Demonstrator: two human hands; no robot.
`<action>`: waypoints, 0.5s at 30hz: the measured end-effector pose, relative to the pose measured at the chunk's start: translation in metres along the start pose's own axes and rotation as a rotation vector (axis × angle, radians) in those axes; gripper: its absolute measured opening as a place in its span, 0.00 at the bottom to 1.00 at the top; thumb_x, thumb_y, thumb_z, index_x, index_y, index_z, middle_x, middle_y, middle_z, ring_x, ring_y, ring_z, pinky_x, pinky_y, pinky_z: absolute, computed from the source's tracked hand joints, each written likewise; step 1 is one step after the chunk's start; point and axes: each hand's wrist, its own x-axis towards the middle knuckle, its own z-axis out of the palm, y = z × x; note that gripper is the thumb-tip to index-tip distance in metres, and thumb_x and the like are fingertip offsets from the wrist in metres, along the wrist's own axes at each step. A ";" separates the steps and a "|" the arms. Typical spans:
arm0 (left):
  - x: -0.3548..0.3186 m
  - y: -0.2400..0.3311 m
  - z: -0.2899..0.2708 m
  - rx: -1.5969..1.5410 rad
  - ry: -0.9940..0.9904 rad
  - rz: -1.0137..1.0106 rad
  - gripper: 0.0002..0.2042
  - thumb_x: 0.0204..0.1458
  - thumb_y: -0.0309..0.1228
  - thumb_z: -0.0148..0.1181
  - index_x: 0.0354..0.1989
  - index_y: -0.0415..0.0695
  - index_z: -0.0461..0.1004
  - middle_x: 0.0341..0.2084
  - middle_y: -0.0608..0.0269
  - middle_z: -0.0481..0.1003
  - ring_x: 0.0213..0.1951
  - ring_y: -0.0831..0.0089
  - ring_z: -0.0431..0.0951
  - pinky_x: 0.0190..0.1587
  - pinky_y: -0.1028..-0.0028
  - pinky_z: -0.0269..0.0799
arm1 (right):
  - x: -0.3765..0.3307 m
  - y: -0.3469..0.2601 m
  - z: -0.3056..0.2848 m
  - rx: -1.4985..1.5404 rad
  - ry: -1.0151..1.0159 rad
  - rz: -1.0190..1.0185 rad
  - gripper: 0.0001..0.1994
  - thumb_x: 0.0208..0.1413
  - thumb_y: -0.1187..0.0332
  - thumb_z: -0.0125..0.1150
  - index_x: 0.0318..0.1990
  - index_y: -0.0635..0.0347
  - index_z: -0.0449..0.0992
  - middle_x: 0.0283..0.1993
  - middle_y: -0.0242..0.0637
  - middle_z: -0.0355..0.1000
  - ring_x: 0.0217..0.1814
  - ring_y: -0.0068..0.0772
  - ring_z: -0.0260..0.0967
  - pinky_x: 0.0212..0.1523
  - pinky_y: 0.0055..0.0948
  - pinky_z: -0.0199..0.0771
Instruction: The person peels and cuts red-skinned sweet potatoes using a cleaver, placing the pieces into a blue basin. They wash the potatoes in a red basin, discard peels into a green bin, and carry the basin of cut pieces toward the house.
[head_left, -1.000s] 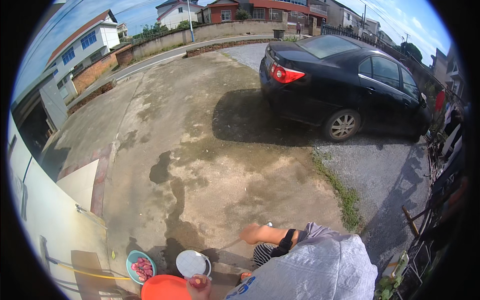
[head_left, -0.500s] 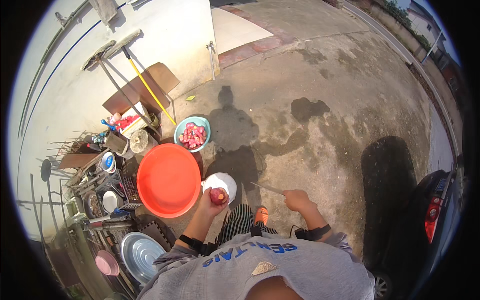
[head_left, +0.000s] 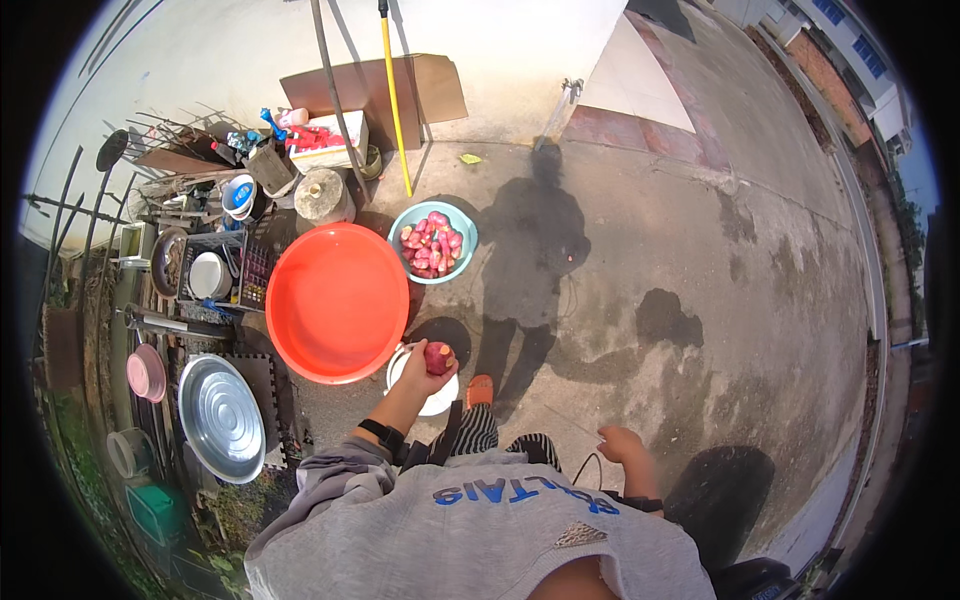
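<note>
My left hand point(head_left: 418, 377) is closed around a reddish-purple sweet potato point(head_left: 438, 358) with pale yellow cut spots. Below that hand is a round white bucket point(head_left: 437, 402), partly hidden by my hand and forearm. Out to the right, my right hand point(head_left: 622, 446) grips a knife point(head_left: 572, 420), whose thin blade points up and left, away from my body. Beyond the bucket lies a large red basin point(head_left: 335, 300). Next to it, a light-blue basin point(head_left: 463, 222) holds several sweet potatoes, some with yellowish cut ends.
Left of the red basin are a dark crate point(head_left: 258, 270), a metal basin point(head_left: 222, 418) and pink basins point(head_left: 147, 373). A concrete cylinder point(head_left: 323, 195) and a yellow pole point(head_left: 395, 110) stand near the wall. My shadow falls across the concrete ground point(head_left: 620, 250).
My view has turned to the right, bringing more of the left-hand clutter into sight. The right hand with the knife is lower and farther out. The left hand keeps the sweet potato.
</note>
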 end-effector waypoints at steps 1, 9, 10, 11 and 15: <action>0.013 0.003 0.022 0.073 0.007 0.020 0.18 0.60 0.47 0.49 0.47 0.45 0.67 0.42 0.55 0.71 0.42 0.57 0.72 0.47 0.57 0.73 | 0.012 0.011 -0.016 -0.025 -0.022 0.018 0.14 0.51 0.65 0.55 0.45 0.57 0.77 0.46 0.48 0.75 0.51 0.52 0.72 0.50 0.45 0.72; 0.117 0.059 0.153 0.297 0.025 0.129 0.15 0.59 0.44 0.53 0.47 0.49 0.67 0.44 0.59 0.72 0.45 0.59 0.74 0.47 0.53 0.71 | 0.167 0.016 -0.166 -0.178 -0.114 -0.002 0.19 0.49 0.67 0.57 0.50 0.56 0.76 0.48 0.50 0.74 0.53 0.53 0.70 0.53 0.45 0.70; 0.129 0.068 0.160 0.279 0.065 0.173 0.15 0.58 0.44 0.53 0.47 0.49 0.67 0.43 0.60 0.72 0.44 0.59 0.74 0.46 0.53 0.71 | 0.189 0.006 -0.183 -0.197 -0.093 -0.045 0.18 0.49 0.68 0.54 0.49 0.56 0.76 0.48 0.50 0.74 0.53 0.53 0.70 0.52 0.46 0.70; 0.141 0.077 0.167 0.214 0.065 0.160 0.16 0.58 0.43 0.54 0.49 0.49 0.67 0.45 0.59 0.71 0.46 0.59 0.74 0.48 0.52 0.70 | 0.209 -0.002 -0.205 -0.223 -0.070 -0.088 0.17 0.50 0.68 0.52 0.49 0.56 0.76 0.48 0.49 0.74 0.52 0.54 0.70 0.52 0.46 0.70; 0.179 0.101 0.185 -0.037 0.069 0.182 0.17 0.58 0.44 0.54 0.49 0.48 0.66 0.49 0.59 0.70 0.50 0.58 0.71 0.52 0.51 0.68 | 0.315 -0.068 -0.279 -0.270 -0.016 -0.252 0.19 0.52 0.69 0.49 0.52 0.55 0.74 0.48 0.50 0.74 0.52 0.54 0.70 0.52 0.48 0.70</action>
